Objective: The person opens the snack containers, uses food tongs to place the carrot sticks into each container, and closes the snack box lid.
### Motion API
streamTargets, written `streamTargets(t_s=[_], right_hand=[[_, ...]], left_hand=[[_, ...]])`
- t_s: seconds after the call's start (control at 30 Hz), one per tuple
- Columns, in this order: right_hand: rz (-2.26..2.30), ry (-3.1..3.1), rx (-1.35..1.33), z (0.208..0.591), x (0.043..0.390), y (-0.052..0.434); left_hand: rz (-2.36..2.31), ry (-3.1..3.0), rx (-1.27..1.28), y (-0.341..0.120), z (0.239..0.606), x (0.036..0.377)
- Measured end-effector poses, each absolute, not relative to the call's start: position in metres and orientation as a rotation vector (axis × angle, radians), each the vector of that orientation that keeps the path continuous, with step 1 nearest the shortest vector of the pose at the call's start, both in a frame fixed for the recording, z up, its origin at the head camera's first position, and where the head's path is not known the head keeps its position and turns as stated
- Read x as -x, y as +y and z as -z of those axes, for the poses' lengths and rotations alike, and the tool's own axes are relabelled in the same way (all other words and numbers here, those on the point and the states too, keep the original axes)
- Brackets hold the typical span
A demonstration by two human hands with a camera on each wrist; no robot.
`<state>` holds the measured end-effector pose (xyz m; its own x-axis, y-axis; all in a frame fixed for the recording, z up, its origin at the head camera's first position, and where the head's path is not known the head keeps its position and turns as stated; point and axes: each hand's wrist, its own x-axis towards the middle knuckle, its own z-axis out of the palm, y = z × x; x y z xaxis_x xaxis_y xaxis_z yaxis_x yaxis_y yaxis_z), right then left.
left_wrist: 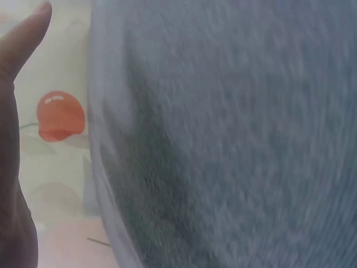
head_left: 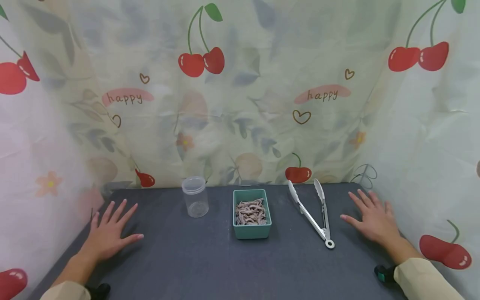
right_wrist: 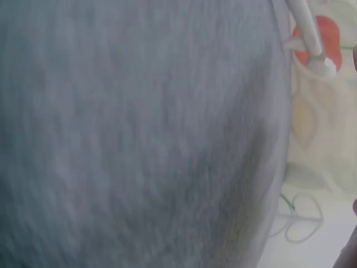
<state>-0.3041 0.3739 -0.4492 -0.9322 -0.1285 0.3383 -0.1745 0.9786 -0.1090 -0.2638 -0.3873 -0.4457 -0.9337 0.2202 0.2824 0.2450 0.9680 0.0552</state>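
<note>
While both hands are laid flat on the dark grey table [head_left: 210, 266], nothing is held in either one. The left hand [head_left: 108, 233] is pressed palm down near the left edge, with its fingers spread wide apart and straight. The right hand [head_left: 373, 218] is laid down the same way near the right edge — fingers apart, palm on the cloth.

Between the hands three things are set in a row. A clear plastic jar [head_left: 195, 196] is stood upright, well apart from the left hand. Just beside it a small green box [head_left: 252, 231] is placed, and it is filled with brown wormy bits [head_left: 250, 212]. A pair of white tongs [head_left: 313, 212] is laid flat near the right hand, not touched by it — the two arms are spread open toward the back.

A curtain with red cherries [head_left: 202, 62] is hung behind the table.

From the wrist views, mostly blurred grey cloth is seen.
</note>
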Motion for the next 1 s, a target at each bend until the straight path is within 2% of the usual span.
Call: streamTargets(t_s=[0.37, 0.67, 1.0], right_hand=[[-0.414, -2.630, -0.369, 0.453, 0.299, 0.355], [-0.626, -2.521, -0.356, 0.455, 0.291, 0.335], [-0.918, -2.539, -0.389, 0.438, 0.290, 0.297]], left_hand=[[0.281, -2.835, 0.308, -0.375, 0.445, 0.263], [0.532, -2.676, 0.339, -0.367, 0.447, 0.261], [0.804, -2.589, 0.311, -0.350, 0.443, 0.264]])
